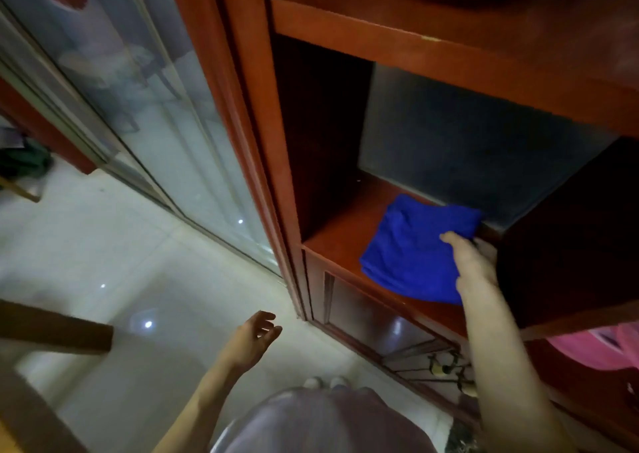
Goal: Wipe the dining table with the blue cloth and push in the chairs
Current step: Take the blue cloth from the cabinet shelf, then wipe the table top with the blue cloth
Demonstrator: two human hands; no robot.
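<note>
Blue cloth (411, 248) in R grip (472, 262), on shelf (345, 241)

No writing, label, brand, number or sign can be read here: none shows legibly on the blue cloth (411, 248), the wooden cabinet (380, 25) or the glass door (166, 124).
</note>
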